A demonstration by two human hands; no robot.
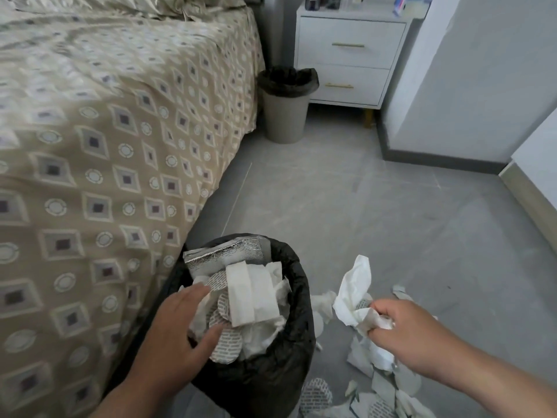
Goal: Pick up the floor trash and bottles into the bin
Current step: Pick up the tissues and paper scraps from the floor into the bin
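Near bin [271,381], black bag liner folded over its rim, stands at bottom centre on grey tiled floor [361,206], right against the side of the bed [105,146]. Bed fills the left, covered in a beige spread with a diamond and circle print. White nightstand [346,55] with two drawers and gold handles is at the far end by a pale wall [482,86]; the items on top of it are too blurred to name. Far bin [286,119], beige with a dark liner, stands between bed corner and nightstand; its contents can't be seen. Near bin is full to the rim: silver foil pouch [223,254] at the back, folded white paper [253,294] across the top, round printed discs [223,342] and crumpled white paper under it. Floor trash [379,387] lies just right of the near bin: torn paper bits, a printed disc and a crumpled wad, all on the tiles. Left hand [180,327] is spread flat over the near bin's left side, fingers straight, thumb resting on a printed disc, gripping nothing. Right hand [401,324] is curled and pinches a white tissue [352,291], held up off the floor, above the floor trash and just right of the near bin's rim.
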